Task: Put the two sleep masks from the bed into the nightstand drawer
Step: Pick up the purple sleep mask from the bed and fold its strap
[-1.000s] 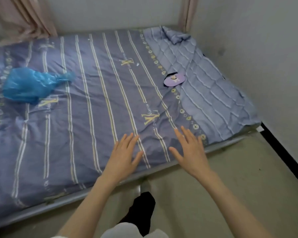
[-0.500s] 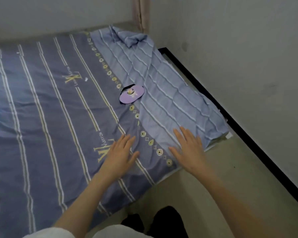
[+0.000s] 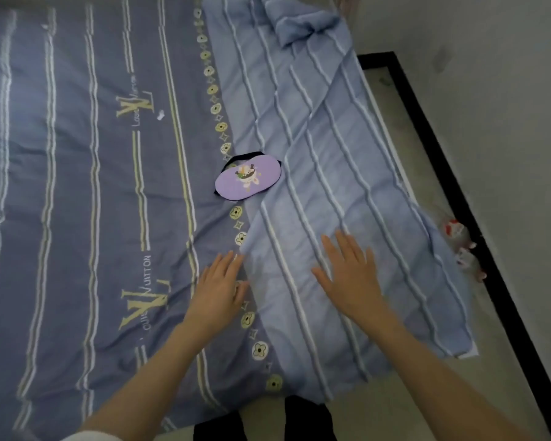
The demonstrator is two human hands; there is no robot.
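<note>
A purple sleep mask (image 3: 248, 178) with a cartoon print and a black strap lies flat on the bed (image 3: 93, 186), where the dark striped cover meets the lighter blue quilt (image 3: 325, 173). My left hand (image 3: 218, 291) hovers open over the cover, below the mask. My right hand (image 3: 350, 272) is spread open over the quilt, to the lower right of the mask. Neither hand touches the mask. I see only one mask, and no nightstand is in view.
The bed's right edge drops to a pale floor (image 3: 433, 192) with a black skirting strip (image 3: 477, 224) along the wall. A small red and white object (image 3: 454, 229) lies on the floor by the quilt's edge. My dark-trousered legs (image 3: 306, 418) stand at the bed's foot.
The view has swung right and closer to the bed. The mask now sits nearer the centre, both open hands are further over the bed, and the blue plastic bag has left the view.
</note>
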